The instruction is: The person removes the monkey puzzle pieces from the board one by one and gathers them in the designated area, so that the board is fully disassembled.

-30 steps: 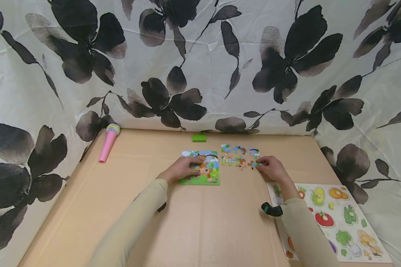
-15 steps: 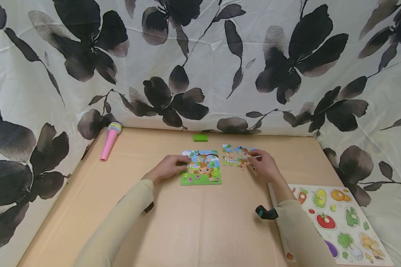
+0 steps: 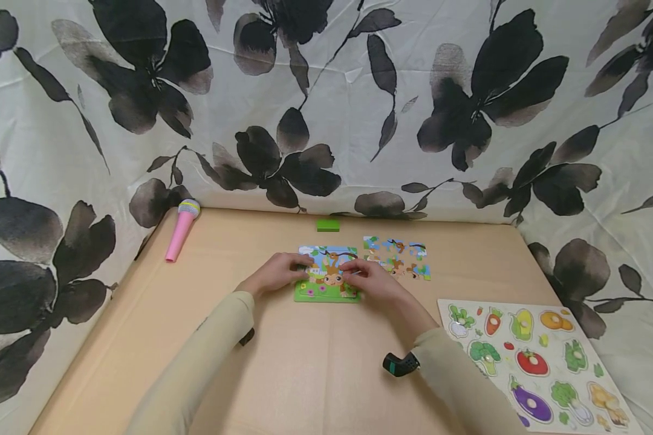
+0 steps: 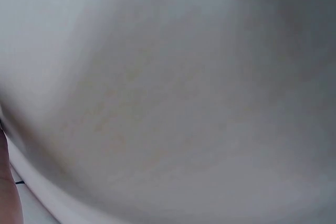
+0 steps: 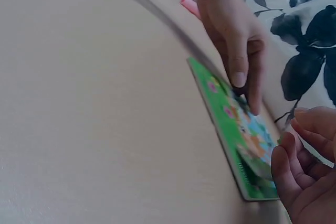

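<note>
A square monkey jigsaw puzzle (image 3: 326,293) with a green border lies at the middle of the table. My left hand (image 3: 276,272) rests at its left edge, and in the right wrist view its thumb and a fairly straight finger reach down onto the picture. Over the right side of the puzzle is my right hand (image 3: 375,279), fingers curled and fingertips together. A small green bit at these fingertips, in the right wrist view, looks like a puzzle piece (image 5: 280,140), mostly hidden. Several loose puzzle pieces (image 3: 397,267) lie in two rows to the right.
Behind the puzzle sits a green block (image 3: 328,225). A pink toy microphone (image 3: 179,232) lies at the back left. The vegetable puzzle board (image 3: 503,368) occupies the right front. A floral cloth (image 3: 348,103) hangs behind the table. The left wrist view is mostly blurred.
My right hand has moved left from the loose pieces to the puzzle's right side. My left hand has shifted from over the picture to its left edge.
</note>
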Motion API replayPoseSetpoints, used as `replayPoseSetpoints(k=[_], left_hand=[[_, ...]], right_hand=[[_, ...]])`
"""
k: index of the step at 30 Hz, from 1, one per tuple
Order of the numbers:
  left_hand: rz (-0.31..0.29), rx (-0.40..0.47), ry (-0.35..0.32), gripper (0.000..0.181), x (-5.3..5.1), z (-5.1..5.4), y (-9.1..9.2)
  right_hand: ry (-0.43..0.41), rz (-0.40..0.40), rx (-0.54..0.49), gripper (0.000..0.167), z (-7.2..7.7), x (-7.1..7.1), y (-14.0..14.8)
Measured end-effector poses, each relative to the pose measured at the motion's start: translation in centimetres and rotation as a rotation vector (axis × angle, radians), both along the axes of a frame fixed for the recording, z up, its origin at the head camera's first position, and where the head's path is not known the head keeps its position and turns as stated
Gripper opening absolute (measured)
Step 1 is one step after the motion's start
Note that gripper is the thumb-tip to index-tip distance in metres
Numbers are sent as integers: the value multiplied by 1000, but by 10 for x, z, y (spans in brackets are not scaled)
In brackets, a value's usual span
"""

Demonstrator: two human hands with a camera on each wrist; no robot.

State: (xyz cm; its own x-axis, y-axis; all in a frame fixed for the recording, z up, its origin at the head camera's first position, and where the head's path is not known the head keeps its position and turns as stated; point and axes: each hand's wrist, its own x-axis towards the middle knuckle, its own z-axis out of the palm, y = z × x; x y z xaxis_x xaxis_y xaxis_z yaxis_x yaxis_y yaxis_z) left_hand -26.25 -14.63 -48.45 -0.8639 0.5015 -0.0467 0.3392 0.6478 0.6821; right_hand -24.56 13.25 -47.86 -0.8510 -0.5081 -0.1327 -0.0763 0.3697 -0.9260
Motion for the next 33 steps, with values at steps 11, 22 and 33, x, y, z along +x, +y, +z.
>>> replayPoseSetpoints(k=[11,22,33], left_hand=[[-2,-5,-19,34,0,2,-3],[-33,-7,-22,31,-1,3,-6],[-104,-28,-59,45,2,2,-9]], right_hand=[[-22,7,28,32,-8,-2,-12],[-50,61,-13,33,0,-5,-44],[4,-16,85,21,-15,-3,-65]])
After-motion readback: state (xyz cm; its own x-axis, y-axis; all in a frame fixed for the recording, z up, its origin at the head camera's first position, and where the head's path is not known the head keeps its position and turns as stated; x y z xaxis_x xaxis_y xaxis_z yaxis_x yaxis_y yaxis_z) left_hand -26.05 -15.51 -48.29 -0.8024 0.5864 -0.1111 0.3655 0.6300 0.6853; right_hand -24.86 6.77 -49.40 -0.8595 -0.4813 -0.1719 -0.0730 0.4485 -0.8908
